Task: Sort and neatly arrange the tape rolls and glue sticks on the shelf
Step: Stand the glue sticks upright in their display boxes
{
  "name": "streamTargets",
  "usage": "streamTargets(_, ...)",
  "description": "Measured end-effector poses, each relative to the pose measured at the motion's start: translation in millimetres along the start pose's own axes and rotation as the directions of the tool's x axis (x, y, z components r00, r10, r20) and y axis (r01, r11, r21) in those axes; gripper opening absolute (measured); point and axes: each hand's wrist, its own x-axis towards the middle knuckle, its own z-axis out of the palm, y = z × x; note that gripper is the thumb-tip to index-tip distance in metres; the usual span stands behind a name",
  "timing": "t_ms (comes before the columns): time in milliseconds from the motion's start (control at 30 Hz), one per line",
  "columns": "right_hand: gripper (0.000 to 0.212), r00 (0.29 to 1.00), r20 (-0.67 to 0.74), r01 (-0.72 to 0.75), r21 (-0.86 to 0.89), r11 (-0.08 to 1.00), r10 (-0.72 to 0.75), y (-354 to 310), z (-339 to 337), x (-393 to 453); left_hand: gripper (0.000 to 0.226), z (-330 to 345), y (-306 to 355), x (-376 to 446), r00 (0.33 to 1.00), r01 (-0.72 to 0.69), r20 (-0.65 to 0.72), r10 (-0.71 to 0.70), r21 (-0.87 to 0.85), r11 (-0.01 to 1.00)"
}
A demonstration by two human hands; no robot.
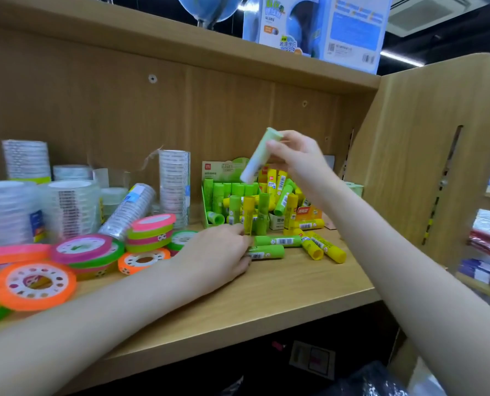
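My right hand holds a pale green glue stick tilted in the air above the green display box of upright green glue sticks. Behind it, yellow glue sticks fill another box. My left hand rests on the shelf, its fingers around a green glue stick lying flat. More green and yellow sticks lie loose nearby. Colourful tape rolls lie scattered at the left, and clear tape stacks stand behind them.
The shelf's right side panel stands close to the glue sticks. A globe box sits on the board above. Further shelves with packaged goods are at the far right. Bare shelf surface lies along the front edge.
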Motion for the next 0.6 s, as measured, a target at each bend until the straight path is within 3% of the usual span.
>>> streamTargets(67,0.011,0.995,-0.098,-0.019,0.078,0.997,0.027,-3.2,-27.5,-5.9,0.040,3.5,8.0,8.7,0.999,-0.042,-0.031,0.041,-0.044,0.998)
streamTargets(133,0.014,0.980,-0.197,-0.026,0.040,0.999,0.034,-0.6,-57.1,-12.2,0.043,7.6,15.0,19.2,0.994,-0.103,-0.049,0.099,-0.082,0.991)
streamTargets(233,0.015,0.940,-0.341,-0.033,-0.192,0.981,-0.035,13.9,-98.8,-21.4,0.049,12.3,23.9,37.7,0.979,-0.198,-0.062,0.193,-0.098,0.975)
streamTargets(300,0.016,0.913,-0.385,-0.033,-0.403,0.915,-0.137,29.2,-120.9,-23.3,0.049,16.0,29.0,49.8,0.971,-0.238,-0.062,0.232,-0.123,0.964)
streamTargets(433,0.012,0.915,-0.339,-0.048,-0.631,0.775,-0.219,62.6,-140.6,-17.8,0.048,27.4,33.8,68.5,0.954,-0.294,-0.107,0.280,-0.164,0.942)
streamTargets(600,0.010,0.943,-0.256,-0.034,-0.713,0.701,-0.215,92.9,-136.7,-3.9,0.045,33.5,31.3,75.1,0.967,-0.255,-0.093,0.238,-0.288,0.923)
